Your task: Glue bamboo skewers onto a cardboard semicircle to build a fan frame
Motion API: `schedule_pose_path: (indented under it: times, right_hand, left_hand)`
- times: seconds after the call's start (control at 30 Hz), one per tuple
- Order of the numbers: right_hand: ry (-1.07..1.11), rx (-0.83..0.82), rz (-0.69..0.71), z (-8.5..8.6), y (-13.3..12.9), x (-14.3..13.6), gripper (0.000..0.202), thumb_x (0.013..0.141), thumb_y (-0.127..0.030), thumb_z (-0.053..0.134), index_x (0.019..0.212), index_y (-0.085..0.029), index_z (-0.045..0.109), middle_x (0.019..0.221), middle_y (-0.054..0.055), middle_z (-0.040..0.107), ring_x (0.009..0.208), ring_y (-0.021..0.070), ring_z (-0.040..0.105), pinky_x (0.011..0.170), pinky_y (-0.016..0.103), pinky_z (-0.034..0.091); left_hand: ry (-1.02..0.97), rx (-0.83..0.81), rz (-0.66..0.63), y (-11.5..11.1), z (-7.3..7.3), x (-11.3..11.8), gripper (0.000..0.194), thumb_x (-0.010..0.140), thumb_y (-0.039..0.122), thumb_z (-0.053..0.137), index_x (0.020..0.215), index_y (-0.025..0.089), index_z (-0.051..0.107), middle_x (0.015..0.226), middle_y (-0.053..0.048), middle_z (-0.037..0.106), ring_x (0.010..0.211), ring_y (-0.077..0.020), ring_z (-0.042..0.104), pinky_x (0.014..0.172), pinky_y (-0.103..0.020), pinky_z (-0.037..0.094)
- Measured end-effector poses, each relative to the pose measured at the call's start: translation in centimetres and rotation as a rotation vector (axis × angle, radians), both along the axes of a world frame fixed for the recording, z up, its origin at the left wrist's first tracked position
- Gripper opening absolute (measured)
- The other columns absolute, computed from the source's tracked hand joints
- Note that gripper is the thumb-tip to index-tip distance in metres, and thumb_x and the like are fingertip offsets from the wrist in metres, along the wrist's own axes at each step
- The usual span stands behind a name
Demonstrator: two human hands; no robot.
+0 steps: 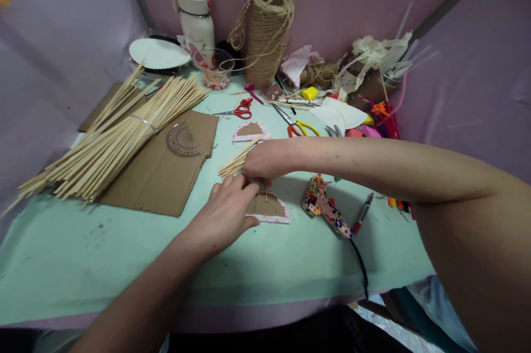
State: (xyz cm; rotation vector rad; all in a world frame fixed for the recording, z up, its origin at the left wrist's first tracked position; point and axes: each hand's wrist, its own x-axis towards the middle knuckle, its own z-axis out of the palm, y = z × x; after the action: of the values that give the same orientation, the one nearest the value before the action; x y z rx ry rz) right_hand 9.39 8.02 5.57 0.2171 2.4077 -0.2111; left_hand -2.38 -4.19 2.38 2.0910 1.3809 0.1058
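The left end of a half-round cardboard piece with pale pink edging (274, 208) is covered by the left hand (228, 206), laid palm-down near the front of a mint-green table cover (136, 264); the left thumb is set apart from the fingers, at the piece's straight lower edge (whether the cardboard is gripped cannot be told); the right hand (265, 159) is held just over the piece's upper edge, its fingers curled together and its fingertips mostly hidden; a short wooden stick (266, 194) is seen directly below them, over the cardboard, though whether it is clamped there cannot be told; a loose group of short sticks (233, 164) is partly covered by the right hand; beyond it, a second edged half-round (249, 130) and red-handled scissors (243, 111) are laid; at the left, a bound sheaf of bamboo skewers (128, 137) is rested across a cardboard sheet (166, 195), on which a protractor (182, 140) is also placed; at the right, a flower-patterned hot glue gun (327, 208) is laid beside a marker (364, 210); behind, a jute twine spool (269, 37) is stood upright
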Motion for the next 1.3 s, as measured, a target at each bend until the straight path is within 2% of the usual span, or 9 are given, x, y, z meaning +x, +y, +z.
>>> schedule_pose_path:
  times: [0.23, 0.4, 0.6, 0.73, 0.83, 0.97, 1.07, 1.13, 1.3]
  right_hand:
    - [0.056, 0.01, 0.006, 0.3, -0.2, 0.7, 0.018, 0.076, -0.013, 0.063, 0.09, -0.012, 0.074, 0.076, 0.005, 0.068, 0.064, 0.0145, 0.049, 0.058, 0.029, 0.028]
    - [0.151, -0.042, -0.03, 0.0, -0.2, 2.2, 0.014, 0.078, -0.012, 0.061, 0.084, -0.011, 0.074, 0.077, 0.006, 0.068, 0.064, 0.0135, 0.046, 0.06, 0.029, 0.027]
    - [0.219, -0.041, -0.156, 1.7, -1.0, 3.8, 0.019, 0.08, -0.007, 0.064, 0.097, -0.012, 0.07, 0.099, 0.008, 0.066, 0.081, 0.0156, 0.054, 0.067, 0.027, 0.034]
    - [0.463, 0.043, -0.355, 4.1, -1.0, 7.3, 0.031, 0.081, -0.006, 0.063, 0.111, -0.015, 0.066, 0.12, 0.009, 0.06, 0.097, 0.0178, 0.057, 0.077, 0.027, 0.039]
    - [0.602, 0.204, -0.597, 5.5, -1.0, 11.2, 0.027, 0.085, -0.013, 0.061, 0.112, -0.016, 0.066, 0.112, 0.01, 0.064, 0.093, 0.0185, 0.059, 0.079, 0.028, 0.041]
    - [0.686, 0.329, -0.912, 6.4, -1.8, 16.4, 0.024, 0.088, -0.02, 0.056, 0.109, -0.016, 0.068, 0.101, 0.007, 0.07, 0.084, 0.0176, 0.062, 0.077, 0.027, 0.042]
    - [0.685, 0.376, -1.091, 6.1, -2.8, 19.0, 0.026, 0.09, -0.024, 0.054, 0.11, -0.016, 0.068, 0.098, 0.007, 0.072, 0.082, 0.0173, 0.063, 0.073, 0.025, 0.042]
    - [0.644, 0.436, -1.171, 5.3, -3.2, 20.2, 0.026, 0.09, -0.026, 0.053, 0.111, -0.016, 0.067, 0.1, 0.008, 0.072, 0.086, 0.0178, 0.064, 0.073, 0.024, 0.041]
    - [0.479, 0.518, -1.29, 1.9, -3.7, 21.5, 0.022, 0.09, -0.032, 0.056, 0.093, -0.015, 0.071, 0.093, 0.011, 0.072, 0.085, 0.0211, 0.064, 0.067, 0.025, 0.039]
  left_hand:
    - [0.038, -0.023, -0.001, 0.1, 0.4, 0.1, 0.044, 0.083, 0.029, 0.063, 0.126, 0.026, 0.053, 0.127, -0.01, 0.05, 0.122, -0.0313, 0.043, 0.098, -0.047, 0.037]
    - [0.034, 0.023, -0.019, -0.1, 0.0, 0.0, 0.04, 0.083, 0.028, 0.061, 0.122, 0.024, 0.055, 0.123, -0.01, 0.051, 0.12, -0.0308, 0.043, 0.098, -0.047, 0.037]
    - [0.035, 0.014, -0.005, 0.1, -0.2, -0.3, 0.037, 0.079, 0.032, 0.064, 0.114, 0.023, 0.057, 0.117, -0.009, 0.052, 0.116, -0.03, 0.045, 0.095, -0.045, 0.038]
    - [-0.01, -0.015, -0.01, 0.3, 0.3, -0.7, 0.039, 0.079, 0.04, 0.064, 0.112, 0.021, 0.058, 0.115, -0.008, 0.055, 0.117, -0.0286, 0.047, 0.096, -0.042, 0.04]
    - [-0.011, 0.017, 0.057, -0.1, 1.3, -1.1, 0.039, 0.084, 0.041, 0.058, 0.115, 0.019, 0.057, 0.119, -0.01, 0.057, 0.116, -0.0267, 0.051, 0.097, -0.039, 0.041]
    - [0.105, 0.111, 0.105, -1.0, 3.6, -1.1, 0.031, 0.09, 0.038, 0.048, 0.109, 0.018, 0.061, 0.116, -0.012, 0.062, 0.109, -0.027, 0.058, 0.091, -0.038, 0.043]
    - [0.195, 0.125, 0.113, -0.2, 5.0, -0.2, 0.027, 0.091, 0.036, 0.044, 0.098, 0.019, 0.064, 0.103, -0.011, 0.068, 0.095, -0.0264, 0.063, 0.079, -0.036, 0.045]
    - [0.241, 0.127, 0.146, 1.2, 5.1, 0.9, 0.026, 0.09, 0.032, 0.042, 0.089, 0.019, 0.065, 0.095, -0.011, 0.07, 0.087, -0.0252, 0.065, 0.072, -0.034, 0.043]
    - [0.303, 0.177, 0.256, 5.0, 2.7, 3.5, 0.031, 0.09, 0.029, 0.038, 0.086, 0.017, 0.066, 0.093, -0.015, 0.072, 0.089, -0.0271, 0.066, 0.07, -0.033, 0.042]
